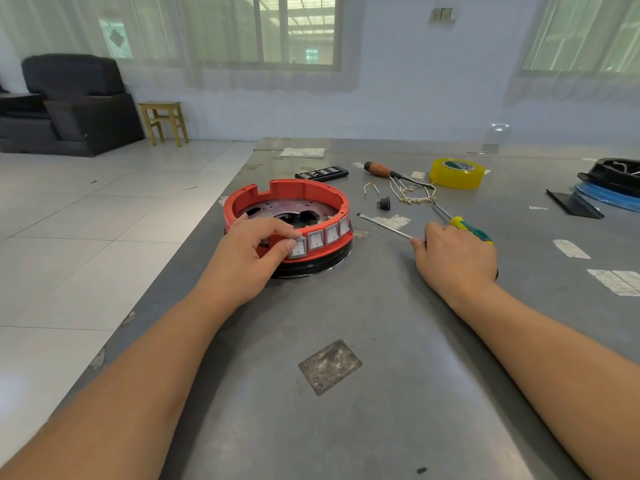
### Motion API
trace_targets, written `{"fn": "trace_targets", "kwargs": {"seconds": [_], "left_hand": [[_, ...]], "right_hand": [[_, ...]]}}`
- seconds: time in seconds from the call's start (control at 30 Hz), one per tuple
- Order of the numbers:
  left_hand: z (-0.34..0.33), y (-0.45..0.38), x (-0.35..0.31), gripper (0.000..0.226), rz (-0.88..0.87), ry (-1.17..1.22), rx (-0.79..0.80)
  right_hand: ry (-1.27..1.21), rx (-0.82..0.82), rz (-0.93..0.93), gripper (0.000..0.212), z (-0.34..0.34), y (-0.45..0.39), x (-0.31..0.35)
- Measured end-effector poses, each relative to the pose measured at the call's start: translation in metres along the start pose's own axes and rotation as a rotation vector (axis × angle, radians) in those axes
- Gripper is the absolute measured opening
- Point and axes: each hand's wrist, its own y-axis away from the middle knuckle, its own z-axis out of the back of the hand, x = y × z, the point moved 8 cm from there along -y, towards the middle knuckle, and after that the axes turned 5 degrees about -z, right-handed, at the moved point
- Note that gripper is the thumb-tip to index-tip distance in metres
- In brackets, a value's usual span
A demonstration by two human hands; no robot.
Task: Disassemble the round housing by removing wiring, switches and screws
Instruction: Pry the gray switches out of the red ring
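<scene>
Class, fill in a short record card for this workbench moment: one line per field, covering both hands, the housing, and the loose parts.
left hand: pinches the end rocker switch on the red round housing
right hand: grips a flat screwdriver
switches still mounted: four visible
removed wiring: lies on the table behind the screwdriver
other tools: yellow-green screwdriver, wooden-handled tool
yellow tape roll: far right
</scene>
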Motion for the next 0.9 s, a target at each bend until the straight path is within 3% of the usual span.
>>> {"fn": "trace_targets", "kwargs": {"seconds": [0.2, 0.27, 0.4, 0.5, 0.6, 0.9], "left_hand": [[0.002, 0.0, 0.0, 0.019, 0.0, 0.023, -0.037], [0.003, 0.0, 0.002, 0.018, 0.007, 0.032, -0.042], [0.002, -0.002, 0.003, 0.017, 0.007, 0.053, -0.056], [0.003, -0.002, 0.001, 0.017, -0.018, 0.088, -0.094], [0.005, -0.002, -0.001, 0.019, -0.027, 0.102, -0.102], [0.006, -0.003, -0.002, 0.014, 0.002, 0.125, -0.116]], "right_hand": [[0.028, 0.058, 0.02, 0.04, 0.004, 0.005, 0.001], [0.006, 0.009, 0.044, 0.043, 0.015, 0.007, 0.009], [-0.286, -0.167, 0.341, 0.046, 0.056, 0.034, 0.07], [-0.432, -0.209, 0.484, 0.052, 0.075, 0.062, 0.122], [-0.533, -0.214, 0.457, 0.055, 0.081, 0.067, 0.15], [-0.755, -0.203, 0.366, 0.038, 0.078, 0.056, 0.157]]}}
